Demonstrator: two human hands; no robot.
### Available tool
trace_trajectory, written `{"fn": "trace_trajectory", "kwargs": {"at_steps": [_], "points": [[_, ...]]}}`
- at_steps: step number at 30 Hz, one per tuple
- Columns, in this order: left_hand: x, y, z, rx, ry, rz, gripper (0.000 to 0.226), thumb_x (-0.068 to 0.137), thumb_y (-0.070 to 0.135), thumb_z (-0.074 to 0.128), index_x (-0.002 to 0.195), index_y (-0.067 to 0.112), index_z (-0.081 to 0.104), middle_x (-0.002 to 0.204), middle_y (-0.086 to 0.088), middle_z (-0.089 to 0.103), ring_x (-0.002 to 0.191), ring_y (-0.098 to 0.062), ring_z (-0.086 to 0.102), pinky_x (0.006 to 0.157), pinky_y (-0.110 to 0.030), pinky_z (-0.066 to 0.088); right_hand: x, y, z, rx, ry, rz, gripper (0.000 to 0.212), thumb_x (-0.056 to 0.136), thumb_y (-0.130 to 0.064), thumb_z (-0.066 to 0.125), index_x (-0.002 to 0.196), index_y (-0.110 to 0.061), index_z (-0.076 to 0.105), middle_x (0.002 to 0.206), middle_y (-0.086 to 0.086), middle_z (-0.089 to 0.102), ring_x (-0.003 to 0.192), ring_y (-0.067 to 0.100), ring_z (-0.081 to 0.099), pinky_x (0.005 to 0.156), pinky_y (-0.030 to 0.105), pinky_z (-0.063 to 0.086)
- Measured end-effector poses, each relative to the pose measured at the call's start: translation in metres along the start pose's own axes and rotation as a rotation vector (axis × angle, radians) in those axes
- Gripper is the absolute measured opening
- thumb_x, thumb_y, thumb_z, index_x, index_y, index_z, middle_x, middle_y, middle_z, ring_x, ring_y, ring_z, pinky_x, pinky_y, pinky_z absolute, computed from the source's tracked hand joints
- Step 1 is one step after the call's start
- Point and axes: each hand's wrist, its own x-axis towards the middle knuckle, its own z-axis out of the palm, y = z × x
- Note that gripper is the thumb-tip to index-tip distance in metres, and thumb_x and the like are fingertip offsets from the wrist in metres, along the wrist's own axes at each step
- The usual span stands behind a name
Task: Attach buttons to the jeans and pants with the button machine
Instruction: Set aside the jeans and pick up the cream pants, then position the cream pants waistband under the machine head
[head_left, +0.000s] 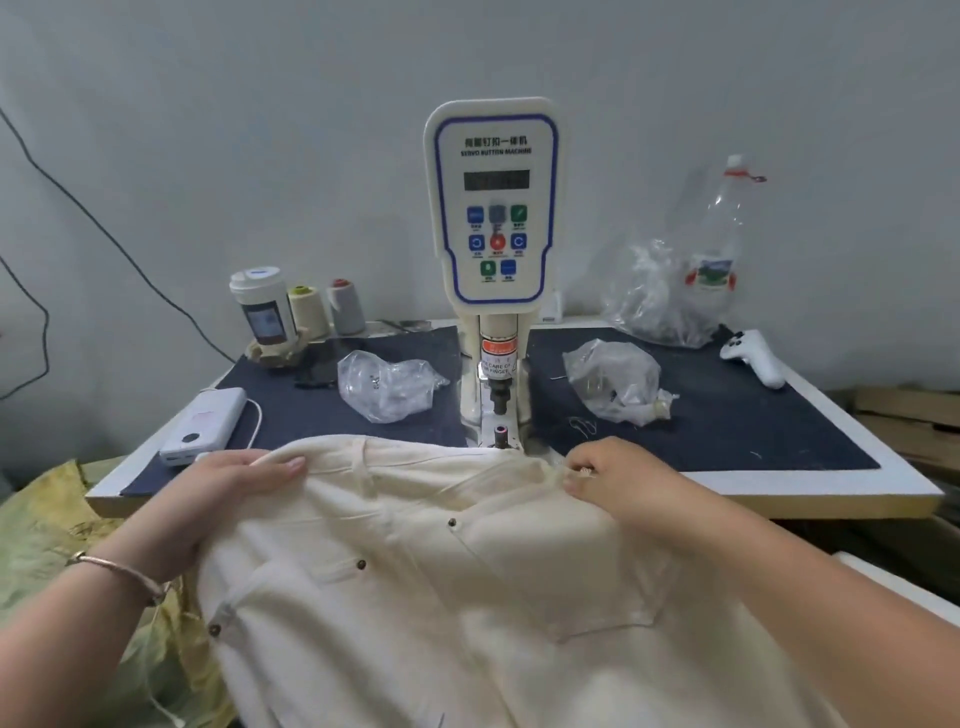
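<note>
Head view: cream pants draped over the near table edge, waistband up by the machine base. Left hand grips the waistband's left part, thumb on top; right hand pinches the waistband end just right of the lower die. Pocket rivets already on; no waist button visible, so pressing probably not done yet. Behind: button machine, two clear bags of parts, bigger bag, thread cones
</note>
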Motion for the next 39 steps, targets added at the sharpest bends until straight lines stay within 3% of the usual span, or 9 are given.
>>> {"fn": "trace_trajectory", "kwargs": {"at_steps": [4, 8, 12, 17, 21, 23, 25, 30, 39], "points": [[0.010, -0.025, 0.011, 0.091, 0.021, 0.048, 0.027, 0.081, 0.035, 0.075, 0.092, 0.010, 0.078, 0.090, -0.015, 0.075, 0.072, -0.025, 0.068, 0.064, -0.031, 0.053, 0.003, 0.021, 0.009, 0.082, -0.134, 0.071, 0.013, 0.092, -0.024, 0.061, 0.081, -0.018, 0.060, 0.062, -0.011, 0.048, 0.054, 0.006, 0.042, 0.053, 0.018, 0.034], [0.037, -0.039, 0.029, 0.227, 0.175, 0.106, 0.032, 0.091, 0.033, 0.071, 0.089, 0.002, 0.073, 0.076, -0.016, 0.065, 0.068, -0.021, 0.055, 0.068, -0.034, 0.040, 0.008, 0.022, 0.018, 0.129, -0.319, 0.098, 0.008, 0.093, -0.012, 0.060, 0.094, -0.017, 0.066, 0.086, -0.002, 0.066, 0.070, 0.009, 0.060, 0.055, 0.019, 0.048], [0.054, -0.038, 0.037, 0.192, 0.386, 0.138, 0.037, 0.086, 0.029, 0.070, 0.070, -0.003, 0.061, 0.065, -0.008, 0.046, 0.064, -0.020, 0.042, 0.061, -0.033, 0.032, 0.023, 0.017, 0.030, 0.198, -0.234, 0.043, 0.013, 0.093, -0.010, 0.058, 0.092, -0.019, 0.068, 0.089, -0.002, 0.067, 0.073, 0.009, 0.059, 0.059, 0.019, 0.047], [0.054, -0.035, 0.052, 0.677, 0.377, 0.186, 0.026, 0.068, 0.021, 0.057, 0.051, 0.014, 0.037, 0.054, -0.006, 0.039, 0.055, -0.023, 0.035, 0.052, -0.033, 0.030, 0.032, 0.017, 0.035, 0.047, -0.486, 0.102, 0.015, 0.091, -0.011, 0.060, 0.105, -0.015, 0.066, 0.095, 0.009, 0.073, 0.067, 0.011, 0.064, 0.056, 0.019, 0.051], [0.072, -0.028, 0.062, 0.650, 0.411, 0.243, 0.034, 0.070, 0.010, 0.059, 0.051, 0.016, 0.031, 0.056, -0.006, 0.034, 0.057, -0.022, 0.031, 0.053, -0.031, 0.024, 0.062, 0.033, 0.014, 0.001, 0.032, 0.124, 0.015, 0.093, -0.016, 0.053, 0.089, -0.017, 0.068, 0.076, 0.002, 0.072, 0.067, 0.015, 0.067, 0.063, 0.030, 0.054], [0.082, -0.022, 0.071, 0.551, 0.446, 0.301, 0.032, 0.073, 0.012, 0.058, 0.054, 0.014, 0.033, 0.060, -0.009, 0.036, 0.059, -0.020, 0.031, 0.055, -0.034, 0.025, 0.079, 0.049, 0.000, -0.066, 0.415, 0.215, 0.022, 0.093, -0.012, 0.046, 0.093, -0.014, 0.067, 0.091, 0.006, 0.070, 0.078, 0.025, 0.061, 0.066, 0.033, 0.050], [0.091, -0.017, 0.081, 0.553, 0.471, 0.382, 0.035, 0.077, 0.014, 0.058, 0.056, 0.014, 0.030, 0.060, -0.007, 0.035, 0.059, -0.020, 0.029, 0.054, -0.034, 0.024, 0.091, 0.067, -0.006, -0.120, 0.543, 0.246, 0.030, 0.091, -0.003, 0.045, 0.109, -0.014, 0.067, 0.110, 0.010, 0.066, 0.095, 0.032, 0.059, 0.072, 0.034, 0.046], [0.112, -0.024, 0.095, 0.789, 0.367, 0.545, 0.036, 0.086, 0.033, 0.047, 0.060, 0.015, 0.031, 0.062, -0.001, 0.040, 0.061, -0.024, 0.038, 0.054, -0.036, 0.023, 0.119, 0.087, -0.013, -0.333, 0.400, 0.253, 0.036, 0.089, 0.005, 0.046, 0.118, -0.007, 0.064, 0.116, 0.016, 0.063, 0.105, 0.038, 0.059, 0.085, 0.040, 0.050], [0.143, -0.034, 0.096, 1.007, 0.288, 0.530, 0.036, 0.080, 0.047, 0.039, 0.057, 0.021, 0.031, 0.056, 0.003, 0.040, 0.053, -0.013, 0.036, 0.049, -0.032, 0.020, 0.161, 0.072, -0.040, -0.307, 0.150, 0.476, 0.035, 0.098, -0.031, 0.054, 0.130, -0.018, 0.060, 0.134, 0.009, 0.057, 0.121, 0.028, 0.054, 0.095, 0.032, 0.044]]}}
